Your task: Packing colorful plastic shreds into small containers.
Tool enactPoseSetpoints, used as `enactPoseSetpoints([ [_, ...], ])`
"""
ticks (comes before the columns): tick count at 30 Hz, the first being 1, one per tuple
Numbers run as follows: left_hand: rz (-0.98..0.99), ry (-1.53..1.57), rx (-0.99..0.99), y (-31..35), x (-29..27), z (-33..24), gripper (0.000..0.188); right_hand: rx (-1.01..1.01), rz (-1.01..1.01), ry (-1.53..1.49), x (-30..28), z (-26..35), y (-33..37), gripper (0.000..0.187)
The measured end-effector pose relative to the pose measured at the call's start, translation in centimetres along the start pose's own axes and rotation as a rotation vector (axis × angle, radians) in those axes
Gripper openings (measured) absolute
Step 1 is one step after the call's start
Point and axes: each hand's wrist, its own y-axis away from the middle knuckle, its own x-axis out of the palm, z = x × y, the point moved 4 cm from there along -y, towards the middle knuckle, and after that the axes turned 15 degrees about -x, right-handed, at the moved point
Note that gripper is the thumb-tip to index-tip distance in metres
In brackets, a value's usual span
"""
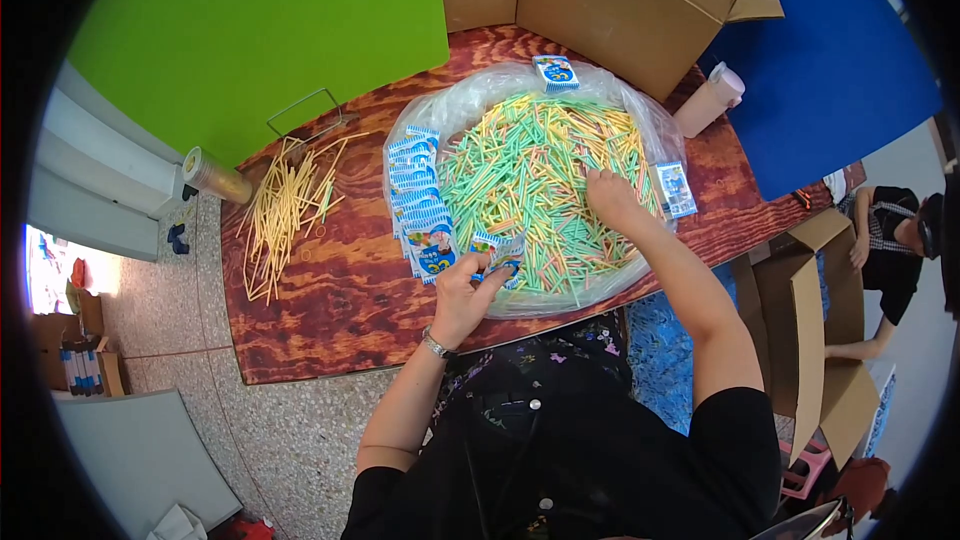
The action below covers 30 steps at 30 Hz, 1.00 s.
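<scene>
A wide heap of short, thin sticks (540,180), green, yellow and pink, fills a clear plastic bag (450,108) whose rim is spread open on the table. My left hand (464,298) pinches a small blue-and-white packet (502,248) over the heap's near left edge. At the heap's right side, my right hand (610,198) has its fingers bent together against the sticks; what lies between the fingertips is hidden. A fanned row of flat blue-and-white packets (420,195) overlaps the bag's left rim. Single packets lie at its far rim (556,72) and right rim (675,190).
Long yellow sticks (290,210) lie loose on the red wood-patterned table (340,325), near a clear jar (216,176) and a wire stand (305,115). Cardboard boxes (620,15) and a pink bottle (710,102) stand behind. At right, another person (885,240) sits by an open carton (800,320).
</scene>
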Motion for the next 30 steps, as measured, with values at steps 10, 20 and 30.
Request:
enactPoseSetpoints([
  [10,0.009,-0.013,-0.01,-0.1,-0.2,-0.1,0.014,-0.017,0.064,-0.044,0.2,-0.4,0.3,0.013],
  [20,0.026,0.049,0.008,0.1,-0.3,-1.3,0.014,0.008,0.109,-0.267,0.3,-1.8,0.7,0.019],
  [30,-0.02,0.036,0.014,0.0,-0.5,-0.9,0.018,0.305,-0.183,-1.965,-2.5,-2.1,3.6,0.011],
])
